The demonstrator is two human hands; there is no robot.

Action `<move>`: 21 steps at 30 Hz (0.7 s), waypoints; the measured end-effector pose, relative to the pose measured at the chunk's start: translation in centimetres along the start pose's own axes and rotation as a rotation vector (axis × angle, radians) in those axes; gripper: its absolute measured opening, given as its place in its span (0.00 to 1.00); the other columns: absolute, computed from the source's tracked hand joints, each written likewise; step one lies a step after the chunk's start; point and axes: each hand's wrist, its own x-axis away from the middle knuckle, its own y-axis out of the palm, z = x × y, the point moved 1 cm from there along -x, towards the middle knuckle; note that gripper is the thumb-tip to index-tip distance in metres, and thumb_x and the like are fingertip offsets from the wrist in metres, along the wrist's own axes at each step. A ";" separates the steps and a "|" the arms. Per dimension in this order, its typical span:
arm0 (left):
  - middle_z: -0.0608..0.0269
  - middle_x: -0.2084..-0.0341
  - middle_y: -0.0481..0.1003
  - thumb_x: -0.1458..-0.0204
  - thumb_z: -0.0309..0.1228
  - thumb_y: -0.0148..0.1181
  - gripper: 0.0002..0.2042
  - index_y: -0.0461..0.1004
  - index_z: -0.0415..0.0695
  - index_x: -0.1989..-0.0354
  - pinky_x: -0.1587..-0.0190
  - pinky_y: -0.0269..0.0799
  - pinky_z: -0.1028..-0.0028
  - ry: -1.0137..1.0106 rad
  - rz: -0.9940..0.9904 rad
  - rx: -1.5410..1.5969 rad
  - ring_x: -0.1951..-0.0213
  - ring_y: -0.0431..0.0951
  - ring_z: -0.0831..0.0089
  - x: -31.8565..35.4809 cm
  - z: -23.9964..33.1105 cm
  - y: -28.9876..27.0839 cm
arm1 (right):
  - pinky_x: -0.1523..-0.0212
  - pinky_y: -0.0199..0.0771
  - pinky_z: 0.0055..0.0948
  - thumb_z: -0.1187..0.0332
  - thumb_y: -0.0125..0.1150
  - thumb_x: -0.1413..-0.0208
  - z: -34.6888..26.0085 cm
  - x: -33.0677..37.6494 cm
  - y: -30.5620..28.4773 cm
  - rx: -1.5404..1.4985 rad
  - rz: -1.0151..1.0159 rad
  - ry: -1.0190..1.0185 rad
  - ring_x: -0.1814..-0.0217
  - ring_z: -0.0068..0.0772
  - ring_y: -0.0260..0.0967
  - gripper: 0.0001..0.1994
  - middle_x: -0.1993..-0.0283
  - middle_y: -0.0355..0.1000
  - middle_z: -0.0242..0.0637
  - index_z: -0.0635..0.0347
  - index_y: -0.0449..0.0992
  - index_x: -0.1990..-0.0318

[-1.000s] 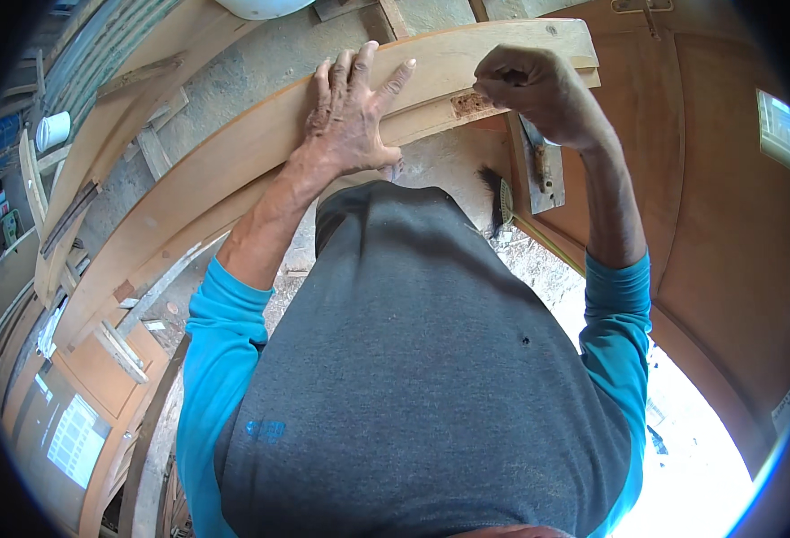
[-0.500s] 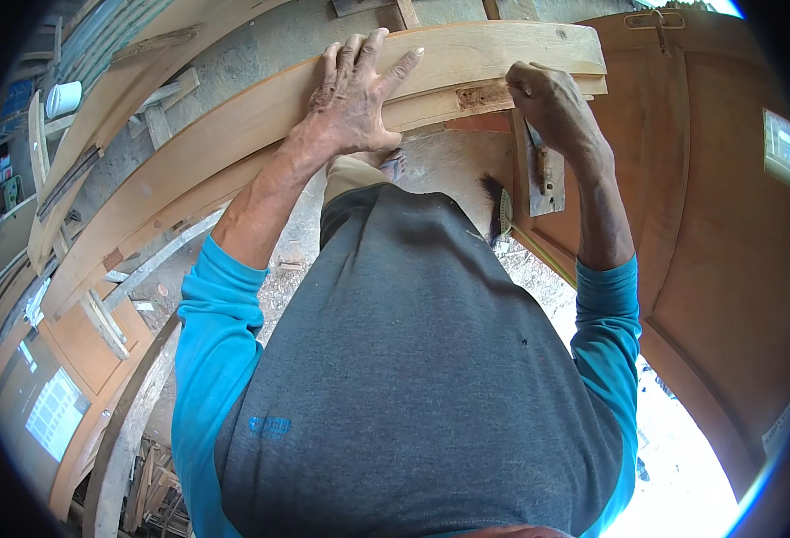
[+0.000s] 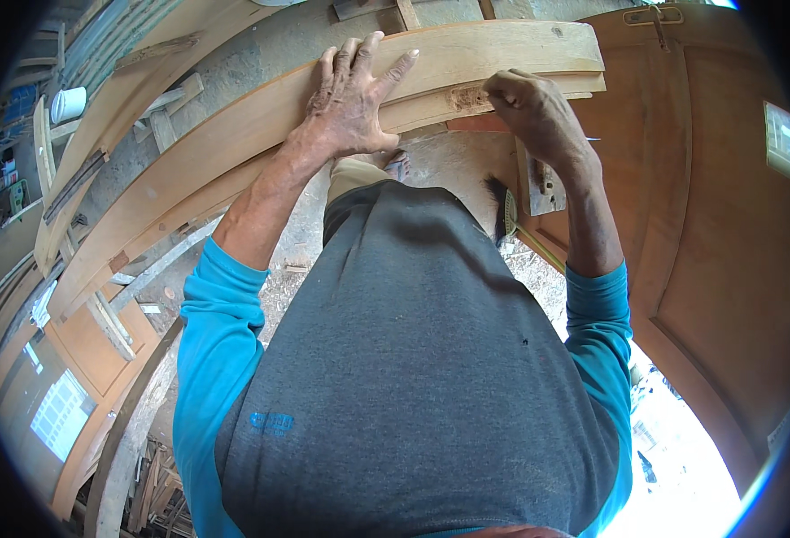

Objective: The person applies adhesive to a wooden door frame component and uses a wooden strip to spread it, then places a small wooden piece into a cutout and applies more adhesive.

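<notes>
A long pale wooden plank (image 3: 475, 49) spans the upper part of the view. My left hand (image 3: 350, 103) lies on it with fingers spread and thumb apart. Along the plank's near side is a lower wooden ledge, with a rough brown patch (image 3: 468, 98) in it. At the right end of this patch my right hand (image 3: 531, 109) is curled closed. What its fingers grip is hidden from above. Beside the right wrist a thin pale tip (image 3: 593, 139) sticks out, too little of it to name.
A brown panelled wooden door (image 3: 709, 179) with a metal latch stands at the right. Below my right hand are a narrow board (image 3: 547, 193) and a dark-bristled broom (image 3: 502, 206). More timber (image 3: 99, 170) and a white bucket (image 3: 68, 104) are at the left.
My right hand has shifted left along the ledge, over more of the brown patch, and its wrist has turned a little. The left hand keeps its place on the plank.
</notes>
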 end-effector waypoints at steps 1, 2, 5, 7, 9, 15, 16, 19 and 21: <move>0.38 0.24 0.52 0.73 0.48 0.75 0.63 0.54 0.67 0.17 0.23 0.44 0.42 -0.001 0.005 -0.001 0.24 0.53 0.41 0.0 0.0 0.1 | 0.52 0.78 0.48 0.72 0.59 0.35 -0.1 0.0 0.1 0.019 -0.015 -0.010 0.54 0.57 0.80 0.07 0.58 0.80 0.51 0.64 0.81 0.55; 0.38 0.24 0.52 0.73 0.48 0.75 0.63 0.54 0.67 0.17 0.23 0.44 0.42 -0.003 0.010 -0.001 0.24 0.53 0.41 0.0 0.0 0.1 | 0.50 0.77 0.49 0.72 0.57 0.35 -0.2 -0.1 0.1 0.038 -0.030 -0.021 0.53 0.58 0.79 0.08 0.58 0.79 0.52 0.64 0.81 0.56; 0.38 0.25 0.52 0.73 0.47 0.75 0.62 0.55 0.67 0.17 0.23 0.45 0.42 -0.001 0.019 -0.007 0.25 0.53 0.41 0.0 0.1 0.2 | 0.52 0.78 0.45 0.72 0.62 0.35 1.8 0.2 -0.2 0.093 0.065 0.036 0.53 0.54 0.81 0.07 0.55 0.81 0.47 0.63 0.82 0.53; 0.38 0.24 0.52 0.72 0.47 0.75 0.62 0.55 0.67 0.17 0.23 0.45 0.41 0.001 0.017 0.000 0.25 0.53 0.41 0.0 0.1 0.2 | 0.51 0.79 0.44 0.71 0.62 0.35 2.0 0.5 -0.6 0.093 0.031 0.063 0.52 0.53 0.81 0.08 0.54 0.81 0.47 0.62 0.82 0.53; 0.38 0.24 0.52 0.72 0.47 0.75 0.62 0.55 0.67 0.17 0.23 0.45 0.41 0.000 0.006 0.015 0.24 0.53 0.41 -0.1 0.0 0.0 | 0.50 0.79 0.44 0.71 0.61 0.34 1.6 0.6 -1.0 0.091 0.017 0.079 0.52 0.53 0.82 0.08 0.53 0.82 0.47 0.62 0.82 0.52; 0.39 0.24 0.51 0.71 0.47 0.75 0.61 0.55 0.68 0.17 0.22 0.43 0.40 -0.026 -0.032 0.004 0.23 0.51 0.40 0.0 0.2 -0.3 | 0.49 0.80 0.43 0.69 0.62 0.34 2.2 0.5 -0.8 0.105 0.025 0.096 0.51 0.52 0.82 0.09 0.53 0.82 0.48 0.60 0.82 0.50; 0.39 0.23 0.51 0.71 0.47 0.75 0.61 0.55 0.68 0.17 0.22 0.43 0.40 -0.022 -0.025 0.007 0.23 0.51 0.40 0.0 0.3 -0.2 | 0.49 0.80 0.43 0.69 0.62 0.34 2.4 0.5 -0.7 0.105 0.032 0.108 0.51 0.52 0.82 0.10 0.53 0.83 0.48 0.60 0.82 0.50; 0.39 0.23 0.51 0.70 0.48 0.75 0.61 0.54 0.68 0.17 0.22 0.43 0.40 -0.018 -0.016 0.007 0.23 0.51 0.39 0.0 0.2 -0.2 | 0.49 0.80 0.43 0.68 0.62 0.34 2.4 0.4 -0.4 0.095 0.020 0.114 0.51 0.52 0.83 0.10 0.54 0.83 0.47 0.60 0.82 0.49; 0.39 0.23 0.51 0.70 0.48 0.76 0.61 0.54 0.68 0.17 0.22 0.42 0.39 -0.020 -0.021 0.005 0.23 0.51 0.39 0.0 0.1 -0.1 | 0.49 0.80 0.44 0.68 0.62 0.34 1.3 0.2 -0.2 0.082 -0.031 0.086 0.51 0.51 0.83 0.10 0.53 0.84 0.46 0.61 0.82 0.49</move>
